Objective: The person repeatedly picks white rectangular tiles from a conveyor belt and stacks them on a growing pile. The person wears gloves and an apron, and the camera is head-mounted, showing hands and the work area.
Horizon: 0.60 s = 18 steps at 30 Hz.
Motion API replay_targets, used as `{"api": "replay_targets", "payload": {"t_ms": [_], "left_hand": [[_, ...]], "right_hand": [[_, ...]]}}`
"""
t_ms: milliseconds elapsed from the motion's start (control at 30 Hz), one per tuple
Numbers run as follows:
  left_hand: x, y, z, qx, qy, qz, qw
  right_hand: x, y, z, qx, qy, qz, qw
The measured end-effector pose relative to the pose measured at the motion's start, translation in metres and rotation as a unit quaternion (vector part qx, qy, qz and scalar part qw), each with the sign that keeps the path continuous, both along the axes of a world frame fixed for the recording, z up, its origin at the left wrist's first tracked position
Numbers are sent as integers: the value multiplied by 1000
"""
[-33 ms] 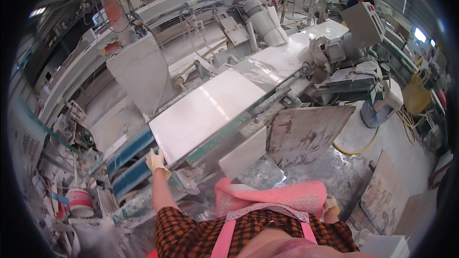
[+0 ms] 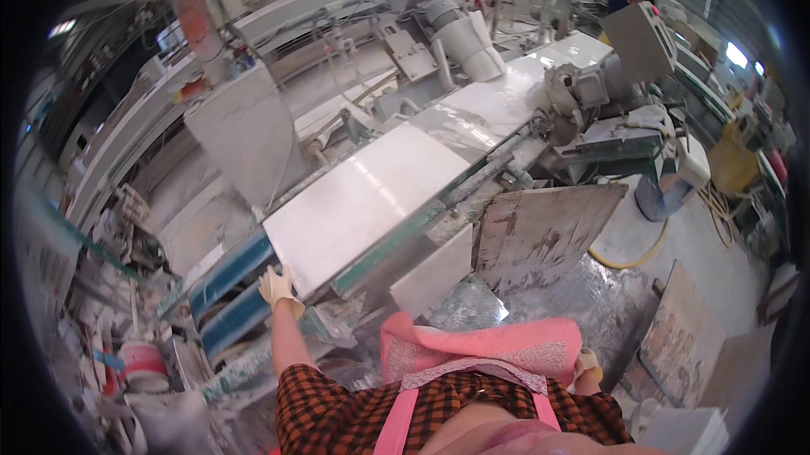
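Note:
A cream glove covers my left hand (image 2: 277, 287), which is at the near left corner of a large white slab (image 2: 363, 198). Its fingers are spread and reach up along the slab's short end, seemingly touching it. The slab lies flat on a conveyor whose blue belts (image 2: 228, 320) show just left of the hand. My right hand (image 2: 587, 364), gloved as well, hangs low by my side next to the pink apron (image 2: 481, 345); its fingers are too hidden to read.
Further along the line, another pale slab (image 2: 472, 113) passes beneath motor heads (image 2: 591, 88). Boards (image 2: 548, 231) lean against the conveyor's near side. A yellow hose (image 2: 629, 263) and a blue-and-white container (image 2: 675, 185) are on the wet floor at right. Two people are far back.
The view has shifted slightly. My left hand stays at the slab's corner with its fingers a little lower in the picture. The slab shows no clear movement.

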State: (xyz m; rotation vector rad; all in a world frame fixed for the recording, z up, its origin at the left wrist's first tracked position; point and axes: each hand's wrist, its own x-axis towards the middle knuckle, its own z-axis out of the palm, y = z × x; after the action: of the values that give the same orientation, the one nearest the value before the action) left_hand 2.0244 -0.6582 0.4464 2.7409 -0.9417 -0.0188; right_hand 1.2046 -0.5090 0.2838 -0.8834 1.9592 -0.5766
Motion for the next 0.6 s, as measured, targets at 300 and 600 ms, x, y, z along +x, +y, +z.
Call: {"api": "replay_targets", "payload": {"t_ms": [300,600], "left_hand": [[62,-69,-11,55,135,-41,989],[82,-53,-7,-326,571,30,753]], "right_hand": [[120,115,25,201,164,-79,962],[159,123,62,127,145,-94,977]]}}
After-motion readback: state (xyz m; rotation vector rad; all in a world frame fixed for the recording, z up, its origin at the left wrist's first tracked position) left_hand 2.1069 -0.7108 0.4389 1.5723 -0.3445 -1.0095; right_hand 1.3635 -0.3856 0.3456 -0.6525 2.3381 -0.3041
